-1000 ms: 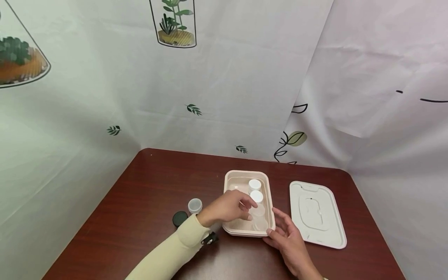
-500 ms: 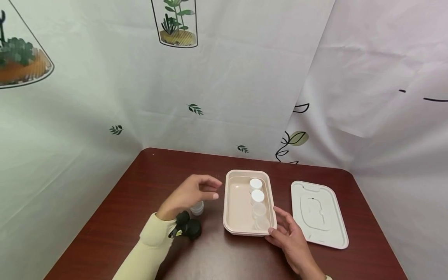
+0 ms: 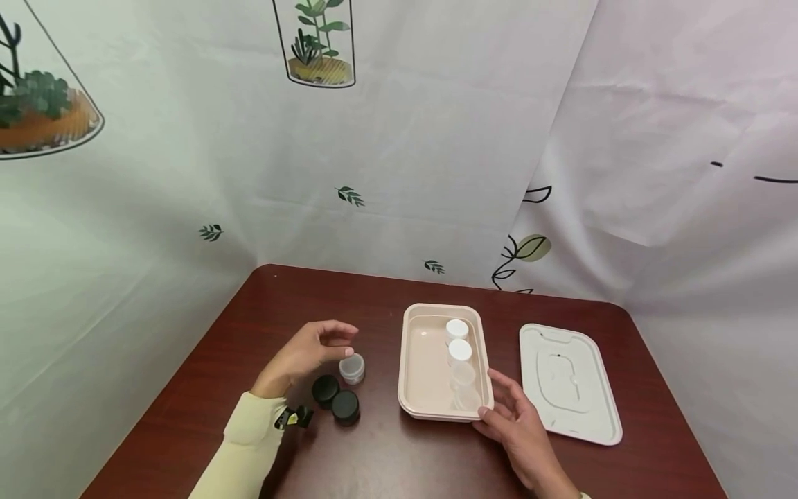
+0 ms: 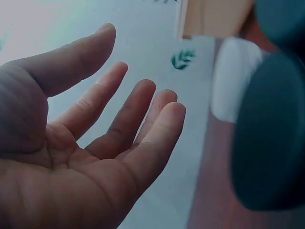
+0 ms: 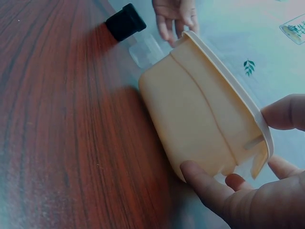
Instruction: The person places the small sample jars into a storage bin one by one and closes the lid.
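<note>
My left hand (image 3: 305, 355) hovers with loosely bent fingers just beside a small jar with a translucent lid (image 3: 352, 369), holding nothing; in the left wrist view its palm (image 4: 95, 157) is bare. Two black-lidded jars (image 3: 325, 390) stand close below it. A beige plastic box (image 3: 411, 409) sits mid-table. Along its right inner side lie two white-lidded jars (image 3: 460, 351) and two translucent-topped ones (image 3: 463, 375) in a row. At the box's near right corner my right hand (image 3: 517, 433) grips, thumb at the rim and fingers along the outer wall (image 5: 176, 109).
To the right of the box a white lid (image 3: 570, 384) lies flat on the dark red-brown table (image 3: 399, 471). White printed cloth (image 3: 399, 152) hangs behind the table and along its sides.
My left hand has come out of the box and moved left to beside the translucent-lidded jar. The right hand stays at the box's corner.
</note>
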A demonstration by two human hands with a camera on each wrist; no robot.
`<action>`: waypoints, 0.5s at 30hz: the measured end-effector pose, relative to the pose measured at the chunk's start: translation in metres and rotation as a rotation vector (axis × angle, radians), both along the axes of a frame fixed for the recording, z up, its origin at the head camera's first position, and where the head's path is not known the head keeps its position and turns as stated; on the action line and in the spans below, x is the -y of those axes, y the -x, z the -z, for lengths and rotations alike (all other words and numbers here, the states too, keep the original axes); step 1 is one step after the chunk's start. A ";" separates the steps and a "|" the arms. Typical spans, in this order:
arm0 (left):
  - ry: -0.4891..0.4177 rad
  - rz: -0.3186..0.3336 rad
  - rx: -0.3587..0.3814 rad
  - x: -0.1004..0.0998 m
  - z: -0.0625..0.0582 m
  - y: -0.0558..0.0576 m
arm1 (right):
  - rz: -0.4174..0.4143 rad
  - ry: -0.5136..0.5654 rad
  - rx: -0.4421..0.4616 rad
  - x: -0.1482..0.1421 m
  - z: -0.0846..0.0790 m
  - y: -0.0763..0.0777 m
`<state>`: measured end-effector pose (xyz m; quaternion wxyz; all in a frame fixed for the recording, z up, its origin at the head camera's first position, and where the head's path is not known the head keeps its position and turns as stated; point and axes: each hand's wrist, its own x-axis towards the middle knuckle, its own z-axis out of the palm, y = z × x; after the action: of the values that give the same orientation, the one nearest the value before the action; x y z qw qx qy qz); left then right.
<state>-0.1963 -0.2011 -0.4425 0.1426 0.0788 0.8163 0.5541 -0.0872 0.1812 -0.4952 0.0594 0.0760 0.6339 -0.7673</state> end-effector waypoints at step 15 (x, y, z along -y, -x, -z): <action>-0.009 0.149 0.078 0.011 0.037 0.013 | 0.003 -0.005 -0.003 0.000 0.002 -0.002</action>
<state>-0.2094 -0.2125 -0.4793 0.2150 0.1182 0.7996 0.5482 -0.0856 0.1809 -0.4972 0.0571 0.0757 0.6360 -0.7658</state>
